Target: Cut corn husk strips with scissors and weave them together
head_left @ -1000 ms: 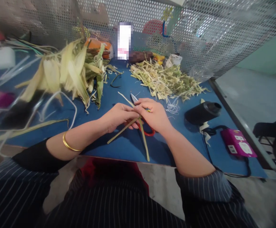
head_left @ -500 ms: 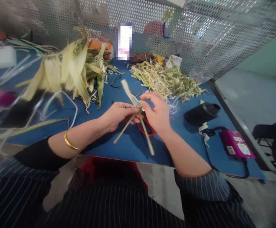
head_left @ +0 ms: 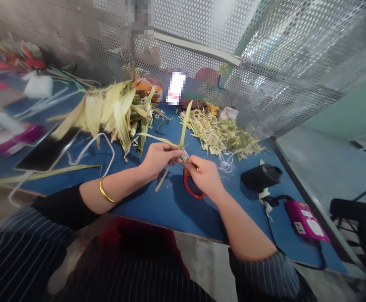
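Pale green corn husk strips cross between my two hands above the blue table. My left hand [head_left: 160,160] is closed, pinching the crossing between thumb and fingers. One husk strip [head_left: 186,125] stands upright from the pinch; a second points left, and another hangs below toward the table. My right hand [head_left: 204,174] is closed too, its fingertips at the husk right beside the left fingertips. Red-handled scissors [head_left: 190,188] show under the right hand, their blades mostly hidden; I cannot tell whether they lie on the table or hang from the hand.
A heap of corn husks [head_left: 110,110] lies at back left, shredded husk [head_left: 223,132] at back right. A black cylinder [head_left: 261,177] and purple box [head_left: 307,220] with cables stand right. A dark flat panel [head_left: 46,150] is at left. Perforated metal mesh [head_left: 198,44] borders the back.
My right fingers have come down and closed near the left fingertips. The strip on the right side no longer hangs down; one strip now points left and one stands upright. The view has tilted upward.
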Action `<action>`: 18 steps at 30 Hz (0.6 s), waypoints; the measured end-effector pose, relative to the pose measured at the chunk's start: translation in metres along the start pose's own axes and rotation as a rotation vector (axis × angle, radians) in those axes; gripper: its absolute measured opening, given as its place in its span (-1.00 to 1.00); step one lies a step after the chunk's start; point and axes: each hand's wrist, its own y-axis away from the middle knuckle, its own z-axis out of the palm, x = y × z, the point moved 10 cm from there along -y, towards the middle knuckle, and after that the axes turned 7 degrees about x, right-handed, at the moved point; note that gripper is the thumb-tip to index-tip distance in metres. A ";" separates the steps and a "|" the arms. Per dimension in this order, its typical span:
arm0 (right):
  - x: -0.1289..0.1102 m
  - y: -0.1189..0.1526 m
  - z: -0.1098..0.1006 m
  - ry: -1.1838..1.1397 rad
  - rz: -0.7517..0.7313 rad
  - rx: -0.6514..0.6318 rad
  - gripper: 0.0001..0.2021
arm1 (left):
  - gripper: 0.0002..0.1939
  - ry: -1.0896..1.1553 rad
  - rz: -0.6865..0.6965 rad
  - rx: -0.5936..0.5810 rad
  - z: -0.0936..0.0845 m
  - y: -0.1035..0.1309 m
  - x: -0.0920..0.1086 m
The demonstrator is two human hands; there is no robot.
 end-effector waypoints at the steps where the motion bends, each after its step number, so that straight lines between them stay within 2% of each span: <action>1: 0.001 0.000 -0.001 0.002 0.008 0.004 -0.76 | -0.76 -0.007 -0.008 -0.009 0.000 0.000 0.001; 5: 0.005 -0.003 -0.015 0.052 0.016 0.128 -0.81 | -0.77 0.002 -0.007 -0.052 0.002 0.001 0.008; 8: 0.002 -0.003 -0.025 0.076 -0.033 0.213 -0.82 | -0.80 0.021 -0.016 -0.044 0.001 0.001 0.008; 14: -0.001 -0.003 -0.024 0.142 -0.084 0.202 -0.78 | -0.82 0.076 -0.053 -0.004 -0.001 -0.001 0.000; 18: -0.017 0.006 -0.049 0.152 -0.169 0.440 -0.80 | -0.79 0.113 -0.074 -0.013 0.000 0.000 -0.001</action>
